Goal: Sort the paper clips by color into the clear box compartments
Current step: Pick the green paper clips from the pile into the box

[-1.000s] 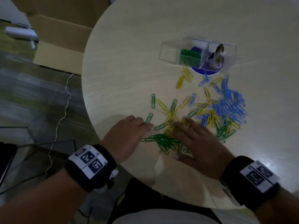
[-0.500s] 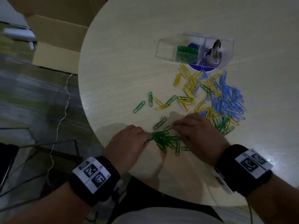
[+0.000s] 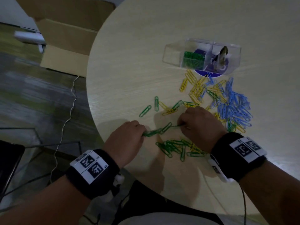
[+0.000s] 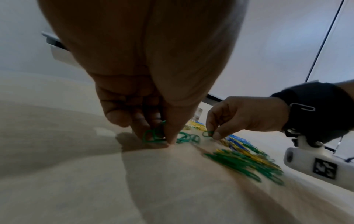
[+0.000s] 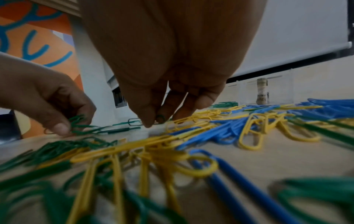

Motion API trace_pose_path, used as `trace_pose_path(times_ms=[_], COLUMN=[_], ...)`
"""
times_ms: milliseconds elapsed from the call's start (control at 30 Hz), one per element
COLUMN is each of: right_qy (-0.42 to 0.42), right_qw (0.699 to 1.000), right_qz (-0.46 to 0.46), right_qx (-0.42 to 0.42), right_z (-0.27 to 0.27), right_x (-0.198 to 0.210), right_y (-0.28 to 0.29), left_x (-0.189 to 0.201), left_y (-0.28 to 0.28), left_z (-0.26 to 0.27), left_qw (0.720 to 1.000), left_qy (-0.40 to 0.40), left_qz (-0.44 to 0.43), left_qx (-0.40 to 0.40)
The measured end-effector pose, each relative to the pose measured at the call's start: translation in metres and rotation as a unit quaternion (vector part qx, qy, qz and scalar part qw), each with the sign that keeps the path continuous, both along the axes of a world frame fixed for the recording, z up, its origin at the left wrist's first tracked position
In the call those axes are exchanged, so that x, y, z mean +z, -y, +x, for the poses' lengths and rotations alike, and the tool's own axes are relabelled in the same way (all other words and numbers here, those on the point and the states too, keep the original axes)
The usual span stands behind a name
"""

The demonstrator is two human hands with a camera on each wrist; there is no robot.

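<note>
Pinching a small bunch of green clips between thumb and curled fingers, the left hand sits low on the round table, close to the table's near edge. The right hand is just beside it, further from that edge, thumb and forefinger pressed together on a single green clip — in the left wrist view its loop shows at the fingertips. A few more green clips lie on the wood between the two hands.

Nearer the table's edge than both hands lies a loose heap of green clips, with some yellow ones mixed in on its right side. Beyond the right hand, toward the table's middle, spread the yellow clips and, to their right, a thick tangle of blue clips. Two stray green clips lie apart to the left of those.

The clear box stands past the yellow clips, further into the table. Its middle compartment holds green clips; the left one shows nothing inside; the right one holds a small upright object I cannot identify.

Left of the box and the strays, the tabletop runs bare to its curved edge — beyond that edge, a cardboard box and a thin cable on the floor.
</note>
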State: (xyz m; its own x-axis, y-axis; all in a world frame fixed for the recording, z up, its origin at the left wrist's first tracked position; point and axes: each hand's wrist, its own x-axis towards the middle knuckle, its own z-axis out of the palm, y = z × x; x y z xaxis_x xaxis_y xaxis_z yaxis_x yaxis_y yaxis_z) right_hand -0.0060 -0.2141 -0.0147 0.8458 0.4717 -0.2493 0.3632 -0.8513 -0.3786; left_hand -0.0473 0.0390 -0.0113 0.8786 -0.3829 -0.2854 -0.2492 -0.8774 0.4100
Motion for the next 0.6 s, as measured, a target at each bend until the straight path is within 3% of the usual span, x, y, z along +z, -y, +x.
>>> trace_pose_path(times_ms=[100,233,333,500,600], right_qy=[0.032,0.053,0.051,0.030,0.025], right_qw=[0.998,0.993,0.993,0.999,0.998], right_qz=[0.049,0.039,0.018,0.002,-0.023], right_qx=[0.028,0.102,0.108,0.031,0.045], right_z=[-0.001,-0.005,-0.006,-0.012,-0.012], right_x=[0.002,-0.004,-0.008,-0.010,-0.009], right_y=[-0.011,-0.027,-0.030,-0.028,-0.026], left_x=[0.009,0.008,0.001,-0.006,-0.007], left_y=[-0.006,-0.006,0.003,0.008,0.013], left_z=[0.020,0.049,0.056,0.053,0.053], left_qw=[0.998,0.992,0.994,0.995,0.994], left_qy=[0.028,0.070,0.068,0.077,0.066], left_qz=[-0.020,-0.012,0.022,0.048,0.076], left_qx=[0.055,0.109,0.080,0.044,0.038])
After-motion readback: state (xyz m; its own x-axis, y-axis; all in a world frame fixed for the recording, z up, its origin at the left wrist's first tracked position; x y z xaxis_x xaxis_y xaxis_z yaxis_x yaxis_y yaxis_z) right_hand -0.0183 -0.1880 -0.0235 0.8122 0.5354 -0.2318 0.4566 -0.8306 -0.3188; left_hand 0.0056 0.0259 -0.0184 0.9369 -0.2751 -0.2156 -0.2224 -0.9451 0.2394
